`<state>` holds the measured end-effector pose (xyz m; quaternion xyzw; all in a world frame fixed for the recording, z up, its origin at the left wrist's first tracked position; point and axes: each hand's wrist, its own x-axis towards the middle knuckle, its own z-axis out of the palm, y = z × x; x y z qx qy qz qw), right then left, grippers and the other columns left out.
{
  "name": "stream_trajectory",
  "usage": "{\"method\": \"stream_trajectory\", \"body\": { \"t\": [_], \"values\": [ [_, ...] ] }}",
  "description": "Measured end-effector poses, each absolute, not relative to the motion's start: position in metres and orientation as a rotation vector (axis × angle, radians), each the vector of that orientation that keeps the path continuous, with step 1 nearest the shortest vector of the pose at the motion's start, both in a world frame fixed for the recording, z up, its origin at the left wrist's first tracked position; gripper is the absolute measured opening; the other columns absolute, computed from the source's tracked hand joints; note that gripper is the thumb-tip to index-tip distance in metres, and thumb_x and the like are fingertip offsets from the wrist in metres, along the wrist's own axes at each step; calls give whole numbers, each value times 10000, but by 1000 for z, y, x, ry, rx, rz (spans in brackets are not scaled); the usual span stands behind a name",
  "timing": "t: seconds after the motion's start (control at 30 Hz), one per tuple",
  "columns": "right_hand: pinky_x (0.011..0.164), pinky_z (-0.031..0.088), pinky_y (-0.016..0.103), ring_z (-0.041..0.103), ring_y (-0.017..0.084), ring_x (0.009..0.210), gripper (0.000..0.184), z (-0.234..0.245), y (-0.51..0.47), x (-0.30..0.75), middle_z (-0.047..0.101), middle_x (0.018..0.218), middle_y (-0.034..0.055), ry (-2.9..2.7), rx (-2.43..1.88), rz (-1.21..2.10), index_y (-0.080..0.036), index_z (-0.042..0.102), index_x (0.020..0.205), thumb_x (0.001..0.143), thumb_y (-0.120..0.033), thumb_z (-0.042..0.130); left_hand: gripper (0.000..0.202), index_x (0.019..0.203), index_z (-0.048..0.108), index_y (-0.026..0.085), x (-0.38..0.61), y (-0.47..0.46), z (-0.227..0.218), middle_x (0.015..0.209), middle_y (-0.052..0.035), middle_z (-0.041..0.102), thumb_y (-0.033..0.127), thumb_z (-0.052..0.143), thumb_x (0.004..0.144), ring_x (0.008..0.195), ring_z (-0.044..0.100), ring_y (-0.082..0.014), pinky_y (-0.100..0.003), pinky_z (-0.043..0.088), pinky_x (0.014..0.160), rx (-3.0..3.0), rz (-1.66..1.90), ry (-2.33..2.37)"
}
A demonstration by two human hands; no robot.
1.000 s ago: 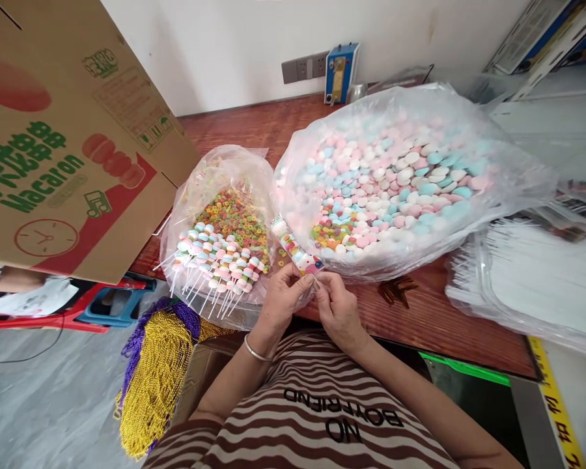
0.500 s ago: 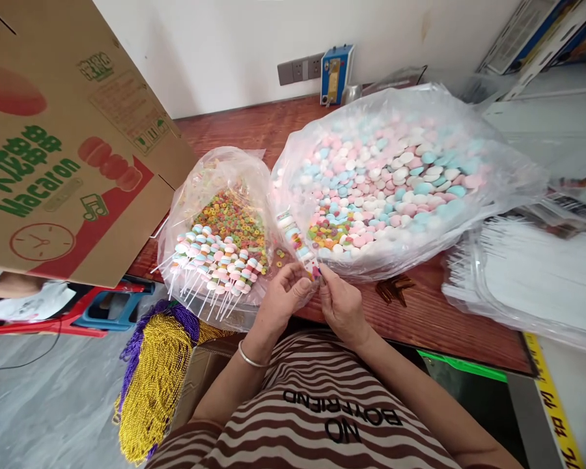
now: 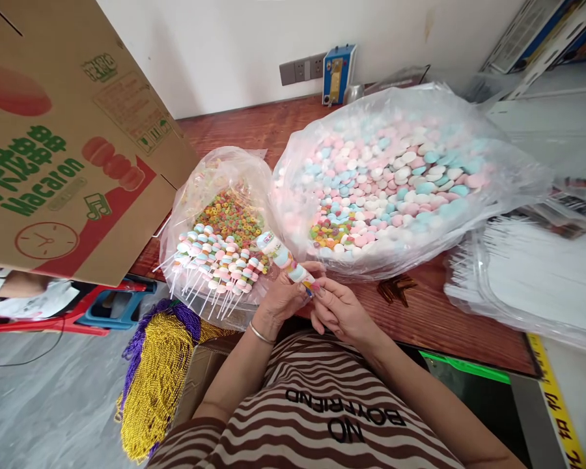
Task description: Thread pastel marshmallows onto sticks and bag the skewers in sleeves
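Two hands were on one wrapped candy stick (image 3: 283, 258), out by the near edge of the bench (image 3: 444, 319), about mid-length. Left hand (image 3: 284, 298) was curled around its lower half, some fingers hidden behind. Right hand (image 3: 340, 309) pinched the lower end, thumb on top.

Long axis ran slantwise: lower end between the hands, upper end pointing away from the body and leftward, over the right side of the smaller bag (image 3: 224, 156); couldn't tell if it touched. So most of its length was on the left hand's side, left nearer, right only at the tip.

Smaller bag held ring candies (image 3: 229, 210), with candy skewers (image 3: 219, 257) at its front, sticks toward the bench's near edge. Bigger bag of candy discs (image 3: 395, 169) sat right of it. Brown strips (image 3: 396, 290) lay near the right hand; white sticks (image 3: 537, 280) toward the bench's right end.
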<state>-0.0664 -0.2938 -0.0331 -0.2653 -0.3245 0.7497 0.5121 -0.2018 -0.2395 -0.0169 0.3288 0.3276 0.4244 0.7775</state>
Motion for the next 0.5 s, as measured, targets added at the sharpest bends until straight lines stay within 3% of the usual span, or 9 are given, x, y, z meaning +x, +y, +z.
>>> {"method": "stream_trajectory", "body": {
  "t": [0.1,0.17,0.3,0.4,0.5],
  "values": [
    [382,420,191,153,29,288,277,-36,-290,-67,324,418,-180,-629,-512,1988,-219,600,982,909,-459,718,495,788,778,169,-202,-239,-21,904,-77,713,494,979,473,652,569,-107,-250,493,622,749,866,713],
    [366,412,188,141,28,273,306,-38,-289,-68,328,408,-188,-592,-464,2044,-225,579,976,883,-463,747,407,687,753,162,-201,-240,-24,818,-57,696,471,965,527,579,511,-79,-233,462,564,778,876,702],
    [418,455,230,206,46,276,397,-39,-292,-63,324,414,-178,-709,-541,2014,-232,546,919,889,-608,668,316,593,716,177,-197,-242,-25,693,-38,662,404,936,610,717,626,-154,-252,522,634,892,941,660],
    [561,495,273,509,105,435,370,-41,-308,-37,571,578,-61,-1110,-1022,1641,-207,605,912,976,-563,526,275,617,737,187,-199,-239,-23,730,-45,711,391,920,644,846,689,-202,-330,588,814,970,1013,714],
    [803,493,325,677,194,859,230,-52,-336,5,730,930,50,-1349,-1646,873,-211,668,950,994,-370,508,220,677,773,195,-204,-235,-23,766,-30,749,372,905,672,825,712,-187,-377,585,934,1046,1109,804]
  ]
}}
